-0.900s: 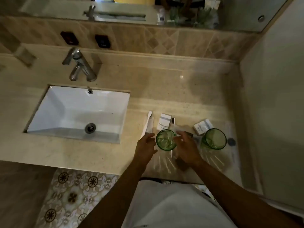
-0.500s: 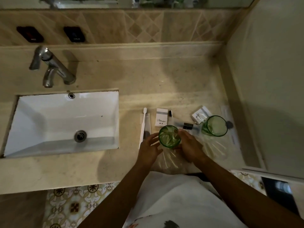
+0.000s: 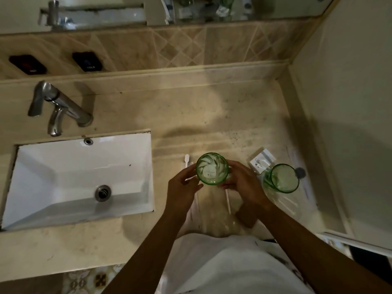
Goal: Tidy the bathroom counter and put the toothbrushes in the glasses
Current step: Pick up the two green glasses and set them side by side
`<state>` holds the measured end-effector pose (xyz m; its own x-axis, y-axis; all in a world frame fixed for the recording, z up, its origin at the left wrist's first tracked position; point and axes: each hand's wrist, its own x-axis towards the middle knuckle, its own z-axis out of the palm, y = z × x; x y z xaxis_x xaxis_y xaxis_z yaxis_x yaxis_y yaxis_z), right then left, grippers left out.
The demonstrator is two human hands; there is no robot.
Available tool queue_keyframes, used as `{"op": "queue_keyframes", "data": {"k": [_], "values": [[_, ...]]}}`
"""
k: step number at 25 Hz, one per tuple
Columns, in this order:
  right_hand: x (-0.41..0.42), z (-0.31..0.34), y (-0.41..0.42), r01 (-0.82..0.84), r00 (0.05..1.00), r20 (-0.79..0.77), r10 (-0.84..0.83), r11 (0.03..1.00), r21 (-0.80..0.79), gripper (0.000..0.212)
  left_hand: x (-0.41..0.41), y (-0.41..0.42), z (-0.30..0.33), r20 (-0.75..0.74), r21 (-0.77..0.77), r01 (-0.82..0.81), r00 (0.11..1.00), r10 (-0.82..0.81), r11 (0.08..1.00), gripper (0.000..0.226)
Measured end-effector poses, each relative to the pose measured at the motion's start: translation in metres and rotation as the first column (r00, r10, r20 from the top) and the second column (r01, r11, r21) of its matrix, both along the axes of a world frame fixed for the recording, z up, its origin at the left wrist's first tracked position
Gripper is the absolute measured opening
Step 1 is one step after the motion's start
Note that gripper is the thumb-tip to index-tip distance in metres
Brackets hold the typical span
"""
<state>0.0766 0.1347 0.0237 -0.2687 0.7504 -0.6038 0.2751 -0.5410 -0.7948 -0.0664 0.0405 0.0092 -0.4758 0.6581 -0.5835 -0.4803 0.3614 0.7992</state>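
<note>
I look down on a beige stone bench [image 3: 191,115] with a white sink [image 3: 63,179] set into its left side and a metal tap [image 3: 61,105] behind it. My left hand [image 3: 182,187] and right hand [image 3: 241,183] cup a green glass [image 3: 212,171] between them, each grip curled around its side, near the bench's front edge. A white toothbrush [image 3: 187,160] lies just left of that glass, its head pointing away from me, partly under my left hand. A thin white stick [image 3: 228,200] lies on the bench below my right hand. A second green glass [image 3: 283,178] sits to the right, with a small white box [image 3: 262,161] just behind it.
</note>
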Motion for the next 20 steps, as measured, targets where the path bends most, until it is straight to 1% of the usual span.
{"op": "queue_keyframes", "data": {"k": [1,3,4,6,8,11,15,17,20], "values": [[-0.004,0.001,0.010,-0.046,0.999,-0.008,0.046,0.999,0.019,0.042,-0.005,0.007,0.000,-0.027,0.008,-0.012,1.000,0.012,1.000,0.035],[-0.016,0.001,0.027,-0.111,0.993,0.039,0.109,0.991,0.071,0.057,-0.015,0.024,0.001,-0.069,0.030,-0.021,0.997,0.023,0.999,0.028],[-0.021,-0.001,0.036,-0.132,0.990,0.058,0.127,0.986,0.104,0.060,-0.019,0.034,0.001,-0.087,0.040,-0.021,0.996,0.024,0.999,0.024],[-0.031,-0.006,0.052,-0.157,0.987,0.067,0.147,0.973,0.166,0.061,-0.024,0.053,0.002,-0.106,0.047,-0.031,0.994,0.035,0.998,0.021],[-0.042,-0.009,0.071,-0.163,0.985,0.079,0.151,0.969,0.186,0.059,-0.031,0.075,-0.002,-0.111,0.037,-0.053,0.992,0.057,0.998,0.020],[-0.057,-0.021,0.100,-0.186,0.982,0.079,0.172,0.958,0.219,0.060,-0.043,0.106,-0.009,-0.060,0.046,-0.123,0.990,0.126,0.991,0.019],[-0.081,-0.036,0.138,-0.176,0.984,0.047,0.170,0.960,0.216,0.064,-0.057,0.146,-0.018,-0.006,0.063,-0.239,0.971,0.240,0.969,0.014],[-0.093,-0.043,0.158,-0.165,0.986,0.025,0.163,0.962,0.216,0.065,-0.066,0.167,-0.024,0.004,0.071,-0.259,0.966,0.259,0.963,0.012],[-0.108,-0.048,0.186,-0.151,0.988,-0.004,0.154,0.969,0.195,0.065,-0.078,0.196,-0.035,-0.001,0.063,-0.260,0.965,0.261,0.963,0.019]]}}
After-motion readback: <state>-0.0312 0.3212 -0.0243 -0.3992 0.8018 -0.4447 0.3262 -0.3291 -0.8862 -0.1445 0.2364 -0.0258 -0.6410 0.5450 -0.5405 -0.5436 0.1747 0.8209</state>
